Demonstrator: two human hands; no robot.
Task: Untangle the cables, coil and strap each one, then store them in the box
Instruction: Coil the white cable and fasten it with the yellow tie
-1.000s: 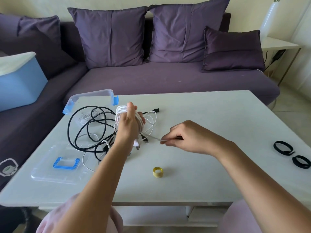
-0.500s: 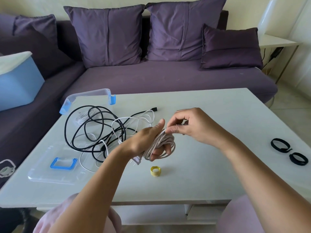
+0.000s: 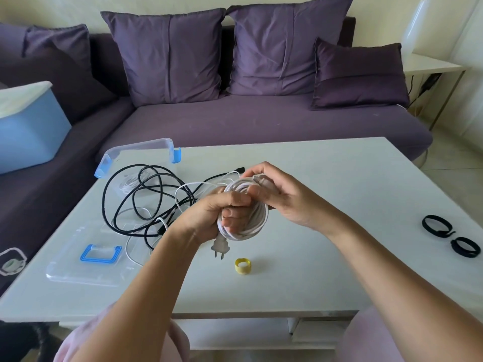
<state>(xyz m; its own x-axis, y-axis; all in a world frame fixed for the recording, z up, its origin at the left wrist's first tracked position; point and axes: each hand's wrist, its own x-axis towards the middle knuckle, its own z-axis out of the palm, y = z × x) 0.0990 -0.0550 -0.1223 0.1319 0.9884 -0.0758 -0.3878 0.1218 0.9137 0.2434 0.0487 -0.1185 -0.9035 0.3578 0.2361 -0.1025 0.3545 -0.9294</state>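
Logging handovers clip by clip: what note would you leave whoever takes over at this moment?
Left hand grips the white coil; right hand pinches its loose end at the top. Plug hangs below the coil.
Yellow strap lies on the table in front; two black straps at the right edge. Black cable tangle, box and lid sit left.
Done: this cable is coiled. To do: strap it, untangle, coil and strap the rest, box everything.

Bare table (image 3: pixel 326 178) right of hands; tangled cables (image 3: pixel 146 199) crowding the left

Lid (image 3: pixel 86 267) left of cables (image 3: pixel 136 199), on table (image 3: pixel 326 270)
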